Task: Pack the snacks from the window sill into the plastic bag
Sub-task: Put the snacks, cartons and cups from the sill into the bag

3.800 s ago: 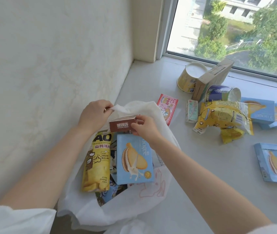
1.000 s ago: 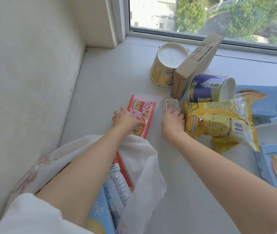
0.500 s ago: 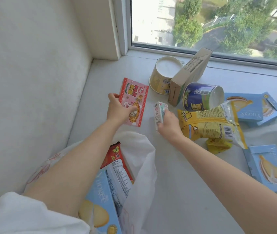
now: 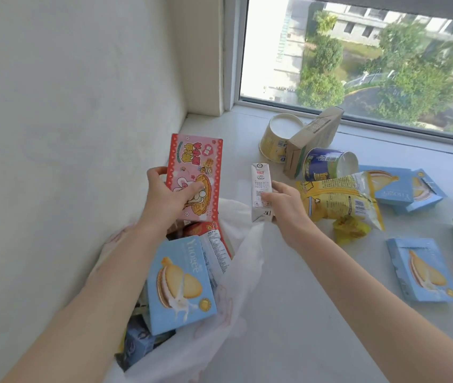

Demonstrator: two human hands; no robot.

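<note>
Windowsill [image 4: 288,313] — left hand [image 4: 168,199] gripping upright pink packet [image 4: 196,172], right hand [image 4: 284,207] upright carton [image 4: 261,193].

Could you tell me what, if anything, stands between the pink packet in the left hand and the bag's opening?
Nothing visible does. The left hand holds the pink packet just above the plastic bag, whose mouth gapes below, though a blue biscuit box already fills much of it.

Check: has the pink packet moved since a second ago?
Yes. The left hand has lifted the pink packet off the sill, toward the bag.
</note>
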